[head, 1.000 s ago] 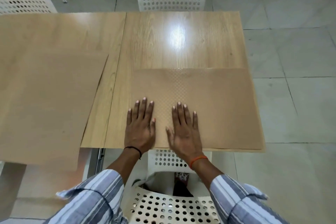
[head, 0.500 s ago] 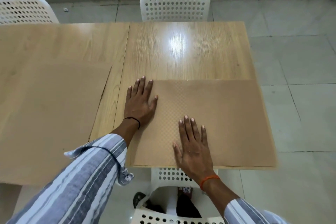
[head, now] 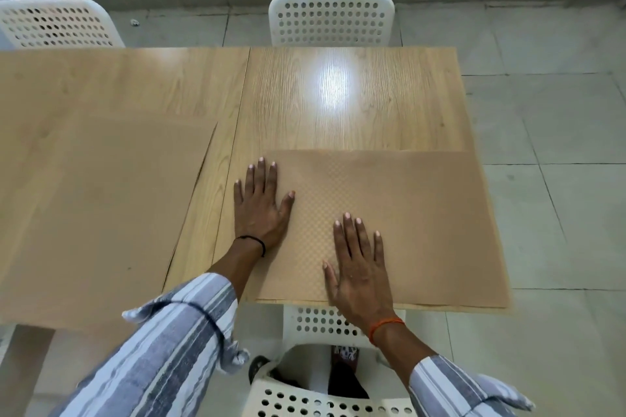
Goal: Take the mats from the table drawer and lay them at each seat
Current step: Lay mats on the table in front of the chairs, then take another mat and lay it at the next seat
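A tan textured mat lies flat on the near right part of the wooden table, its near edge along the table's edge. My left hand presses flat on the mat's left edge, fingers straight. My right hand lies flat on the mat nearer to me, fingers spread. A second tan mat covers the near left part of the table and hangs over its near edge.
Two white perforated chairs stand across the table, one opposite me and one at far left. Another white chair is tucked under the near edge below my hands. Grey tiled floor lies to the right.
My left hand slid forward and left to the mat's left edge. My right hand stayed flat near the mat's near edge. The view tilted slightly.
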